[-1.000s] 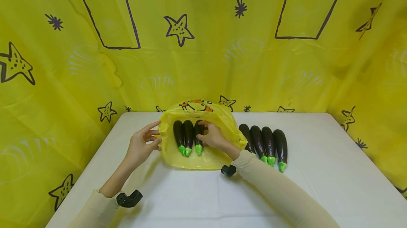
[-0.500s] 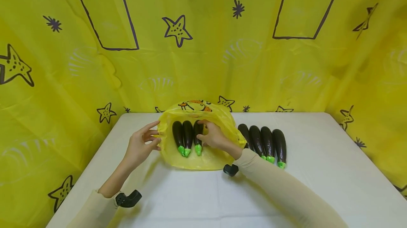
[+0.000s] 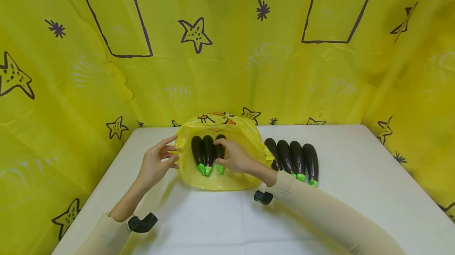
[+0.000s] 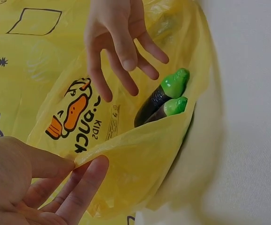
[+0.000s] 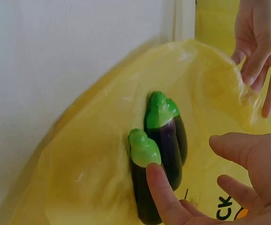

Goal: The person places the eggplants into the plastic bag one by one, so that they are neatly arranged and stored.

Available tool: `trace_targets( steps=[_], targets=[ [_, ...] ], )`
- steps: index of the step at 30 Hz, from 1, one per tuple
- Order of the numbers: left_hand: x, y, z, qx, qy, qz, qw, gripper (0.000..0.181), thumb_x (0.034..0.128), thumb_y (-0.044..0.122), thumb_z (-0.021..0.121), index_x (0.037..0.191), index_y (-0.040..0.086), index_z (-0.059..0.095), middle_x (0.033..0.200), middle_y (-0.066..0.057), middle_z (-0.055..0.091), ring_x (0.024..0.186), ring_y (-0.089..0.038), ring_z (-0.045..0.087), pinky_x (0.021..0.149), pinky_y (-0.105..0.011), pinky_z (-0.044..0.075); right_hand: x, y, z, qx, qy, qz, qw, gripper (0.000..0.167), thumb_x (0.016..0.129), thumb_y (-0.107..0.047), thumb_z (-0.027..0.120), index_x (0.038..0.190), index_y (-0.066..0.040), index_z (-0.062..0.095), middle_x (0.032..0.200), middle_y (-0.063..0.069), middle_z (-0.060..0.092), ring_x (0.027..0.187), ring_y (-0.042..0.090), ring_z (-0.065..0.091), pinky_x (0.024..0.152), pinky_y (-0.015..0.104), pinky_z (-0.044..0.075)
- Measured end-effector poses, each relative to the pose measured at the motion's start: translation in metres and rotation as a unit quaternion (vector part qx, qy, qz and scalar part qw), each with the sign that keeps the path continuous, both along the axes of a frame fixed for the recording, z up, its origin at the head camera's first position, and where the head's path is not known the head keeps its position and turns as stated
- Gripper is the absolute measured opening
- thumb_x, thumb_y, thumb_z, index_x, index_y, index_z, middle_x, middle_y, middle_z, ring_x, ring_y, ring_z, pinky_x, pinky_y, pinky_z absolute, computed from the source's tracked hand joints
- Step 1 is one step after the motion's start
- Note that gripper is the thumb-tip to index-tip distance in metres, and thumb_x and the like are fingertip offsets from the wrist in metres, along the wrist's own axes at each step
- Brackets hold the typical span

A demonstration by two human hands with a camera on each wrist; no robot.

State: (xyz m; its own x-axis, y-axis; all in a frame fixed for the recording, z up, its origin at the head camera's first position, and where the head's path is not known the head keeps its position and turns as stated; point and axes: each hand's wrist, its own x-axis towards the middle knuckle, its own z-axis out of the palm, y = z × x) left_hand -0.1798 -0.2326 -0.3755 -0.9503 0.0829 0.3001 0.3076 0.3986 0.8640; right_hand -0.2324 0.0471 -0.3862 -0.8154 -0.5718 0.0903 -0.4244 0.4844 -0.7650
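Observation:
A yellow plastic bag (image 3: 227, 183) with a duck print lies with its mouth spread toward me. Three dark eggplants with green stem ends lie inside it: a left one (image 3: 197, 151), a middle one (image 3: 207, 152) and a right one (image 3: 220, 153). My left hand (image 3: 154, 166) pinches the bag's left rim between thumb and finger, plainest in the left wrist view. Over the right eggplant, my right hand (image 3: 237, 158) hovers inside the mouth with fingers spread, holding nothing. In the right wrist view one finger (image 5: 163, 190) passes in front of that eggplant (image 5: 144, 192).
Several more eggplants (image 3: 311, 162) lie in a row on the white table (image 3: 220, 223), right of the bag; the bag and right arm partly hide some. A yellow patterned curtain (image 3: 227, 69) surrounds the table's back and sides.
My right hand has let go of the right eggplant and drawn back a little to the right. That eggplant stays in the bag. The left hand keeps its hold on the rim.

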Motion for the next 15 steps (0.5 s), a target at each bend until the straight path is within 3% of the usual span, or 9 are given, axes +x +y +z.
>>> trace_targets(
  steps=[2,5,7,10,13,15],
  targets=[
    [0.0,0.0,0.0,0.001,-0.002,0.001,1.0,0.065,0.0898,-0.015,0.068,0.149,0.005,0.053,0.114,-0.026,0.069,0.091,-0.03,0.072,0.068,-0.046,0.066,0.004,0.001,0.002,0.001,0.007,0.009,0.9999,0.06,0.097,-0.008,0.071,0.15,-0.002,0.046,0.07,0.006,0.058,0.043,0.009,0.032,0.041,0.019,0.031],
    [0.0,0.0,-0.001,0.003,-0.004,0.002,1.0,0.065,0.0897,-0.015,0.069,0.15,0.006,0.053,0.114,-0.026,0.069,0.091,-0.03,0.072,0.068,-0.045,0.066,0.01,0.003,0.006,0.002,0.024,0.021,0.9995,0.059,0.096,-0.007,0.071,0.149,-0.001,0.047,0.07,0.009,0.055,0.043,0.009,0.034,0.041,0.018,0.032],
    [0.0,0.0,-0.002,0.004,-0.002,0.002,1.0,0.065,0.0896,-0.015,0.069,0.149,0.006,0.053,0.114,-0.026,0.069,0.09,-0.029,0.072,0.068,-0.046,0.066,0.014,0.003,0.008,0.003,0.038,0.026,0.999,0.059,0.094,-0.006,0.072,0.148,-0.001,0.048,0.096,0.017,0.065,0.049,0.011,0.043,0.045,0.019,0.038],
    [0.0,0.0,-0.002,0.005,0.003,0.0,1.0,0.065,0.0895,-0.015,0.068,0.149,0.005,0.053,0.114,-0.027,0.069,0.089,-0.027,0.072,0.067,-0.045,0.066,0.019,0.005,0.01,0.004,0.056,0.034,0.9979,0.058,0.093,-0.005,0.072,0.147,-0.002,0.05,0.134,0.025,0.057,0.072,0.022,0.061,0.062,0.029,0.055],
    [0.0,0.0,-0.002,0.003,0.007,-0.001,1.0,0.064,0.0895,-0.015,0.069,0.149,0.004,0.053,0.114,-0.027,0.07,0.088,-0.026,0.072,0.067,-0.045,0.066,0.023,0.007,0.013,0.003,0.061,0.045,0.9971,0.058,0.093,-0.006,0.072,0.147,-0.003,0.049,0.143,0.026,0.052,0.097,0.035,0.066,0.085,0.045,0.061],
    [0.0,0.0,-0.002,0.002,0.007,-0.001,1.0,0.064,0.0895,-0.015,0.069,0.149,0.004,0.053,0.114,-0.027,0.07,0.088,-0.026,0.072,0.067,-0.046,0.066,0.026,0.01,0.018,0.0,0.058,0.052,0.997,0.059,0.094,-0.007,0.071,0.148,-0.004,0.048,0.146,0.024,0.05,0.105,0.04,0.066,0.09,0.051,0.06]
  ],
)
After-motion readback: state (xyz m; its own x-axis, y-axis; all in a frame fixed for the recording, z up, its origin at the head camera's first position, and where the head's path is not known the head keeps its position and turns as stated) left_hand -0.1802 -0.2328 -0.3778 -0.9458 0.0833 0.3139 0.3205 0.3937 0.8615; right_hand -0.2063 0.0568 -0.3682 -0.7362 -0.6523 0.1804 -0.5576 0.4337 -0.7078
